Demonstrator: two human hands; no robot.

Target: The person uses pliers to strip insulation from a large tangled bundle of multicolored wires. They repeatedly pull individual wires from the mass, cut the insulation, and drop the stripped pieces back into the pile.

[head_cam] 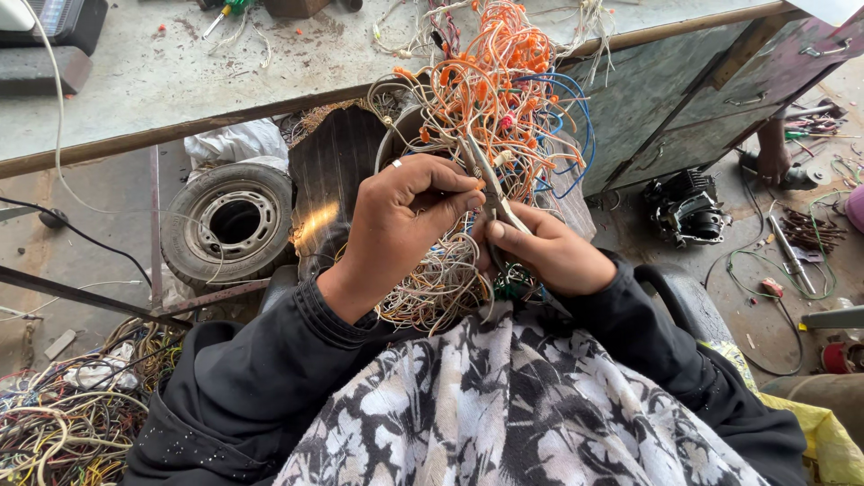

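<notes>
Over the lap, right hand [549, 256] is clenched on scissors [493, 193], blades up into the wire bundle [490, 99]; left hand [405, 225] pinches a wire beside them. Best to keep that wire taut against the blades. Bundle spreads just past both grips, counter [180, 81] and tyre [232, 220] beyond.

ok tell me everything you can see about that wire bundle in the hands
The wire bundle is a dense tangle of thin insulated wires, mostly orange and cream, with blue loops on its right side. It hangs in front of the workbench and trails down onto the lap. The left hand pinches strands; the right hand holds slim metal pliers into it.
</notes>
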